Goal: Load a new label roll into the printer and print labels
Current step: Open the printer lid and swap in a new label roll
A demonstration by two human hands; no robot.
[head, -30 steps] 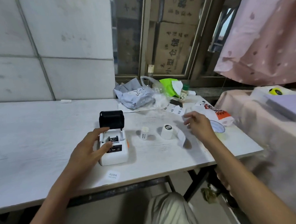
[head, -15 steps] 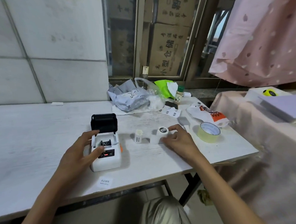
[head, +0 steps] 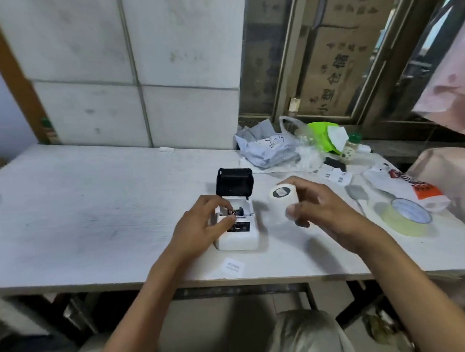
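printer (head: 236, 224): we're steadying it with our left hand (head: 202, 228), grip loosely curled on the body, lid open
label roll (head: 282, 200): right hand (head: 322, 208) grip closed around it, hovering at the printer's 3 o'clock
tip: we're lining it up square with the bay before dropping in

Behind the window frame (head: 287, 65), the cardboard box (head: 336, 70) beyond my table bears large dark Chinese characters in a vertical column, too blurred for me to read with confidence. The small paper slip (head: 233, 267) and the loose labels (head: 333, 174) carry print too small to read.
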